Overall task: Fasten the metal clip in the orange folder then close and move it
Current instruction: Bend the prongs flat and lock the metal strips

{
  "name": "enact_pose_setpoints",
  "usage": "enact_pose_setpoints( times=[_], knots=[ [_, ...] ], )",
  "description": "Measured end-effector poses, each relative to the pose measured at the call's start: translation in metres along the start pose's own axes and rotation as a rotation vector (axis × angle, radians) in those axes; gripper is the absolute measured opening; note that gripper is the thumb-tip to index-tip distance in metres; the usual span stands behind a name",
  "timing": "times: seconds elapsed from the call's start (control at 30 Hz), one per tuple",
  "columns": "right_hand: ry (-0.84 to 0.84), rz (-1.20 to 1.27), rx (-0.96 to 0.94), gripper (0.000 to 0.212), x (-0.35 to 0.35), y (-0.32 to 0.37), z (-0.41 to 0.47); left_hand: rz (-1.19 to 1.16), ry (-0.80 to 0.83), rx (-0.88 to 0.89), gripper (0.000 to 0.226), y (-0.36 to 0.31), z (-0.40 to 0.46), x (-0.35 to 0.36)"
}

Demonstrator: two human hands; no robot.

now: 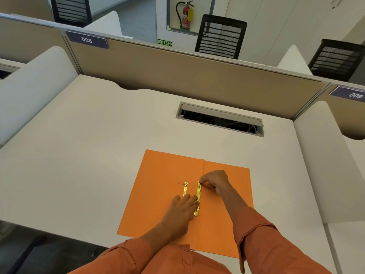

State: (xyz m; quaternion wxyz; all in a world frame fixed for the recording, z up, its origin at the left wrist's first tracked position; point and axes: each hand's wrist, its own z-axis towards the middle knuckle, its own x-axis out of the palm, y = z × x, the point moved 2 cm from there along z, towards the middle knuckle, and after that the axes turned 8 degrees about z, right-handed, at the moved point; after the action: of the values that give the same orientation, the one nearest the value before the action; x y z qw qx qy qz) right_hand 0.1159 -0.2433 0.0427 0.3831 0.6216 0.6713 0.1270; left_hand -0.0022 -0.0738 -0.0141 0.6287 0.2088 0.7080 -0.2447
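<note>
An orange folder (pixel 167 194) lies open and flat on the white table (pixel 88 145), close to the near edge. A fold runs down its middle. Two thin gold metal strips lie on the folder near that fold, side by side. The longer one, the metal clip (pixel 198 198), sits right along the fold. The shorter strip (pixel 185 188) lies just to the left of it, and thin wire prongs stick out beside its far end.

The left hand (pixel 182 209) lies flat on the folder with its fingers spread out. Its fingertips (pixel 192 198) press on the near part of the short strip and touch the metal clip. It is not gripping anything, only pressing down.

The right hand (pixel 214 183) is curled, and its fingertips (pixel 201 179) pinch the far end of the metal clip.

Both arms wear orange sleeves (pixel 254 240).

Farther back in the table is a long cable slot (pixel 219 118) with its lid open and wires inside. A tan divider wall (pixel 177 64) stands behind the table, with a small sign (pixel 87 39) reading 008. Beyond it stand black mesh chairs (pixel 220 36), a red fire extinguisher (pixel 185 15) and a green exit sign (pixel 165 42).
</note>
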Motion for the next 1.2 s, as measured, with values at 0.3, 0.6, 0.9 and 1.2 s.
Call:
enact_pose_setpoints(
  times=[0.3, 0.6, 0.9, 1.2],
  knots=[
    [-0.043, 0.171, 0.006, 0.027, 0.003, -0.010, -0.002, 0.039, 0.011, 0.043, 0.056, 0.005, 0.004, -0.007],
    [0.003, 0.190, -0.215, 0.035, -0.009, -0.034, -0.011, 0.056, 0.040, 0.089, 0.056, 0.008, 0.000, -0.007],
    [0.158, -0.093, -0.380, 0.045, -0.002, -0.106, -0.051, -0.007, 0.070, 0.082, 0.060, 0.014, 0.005, -0.001],
    [0.026, -0.248, -0.569, 0.013, 0.018, -0.102, -0.062, -0.026, 0.104, 0.091, 0.078, 0.028, 0.011, -0.004]
  ],
)
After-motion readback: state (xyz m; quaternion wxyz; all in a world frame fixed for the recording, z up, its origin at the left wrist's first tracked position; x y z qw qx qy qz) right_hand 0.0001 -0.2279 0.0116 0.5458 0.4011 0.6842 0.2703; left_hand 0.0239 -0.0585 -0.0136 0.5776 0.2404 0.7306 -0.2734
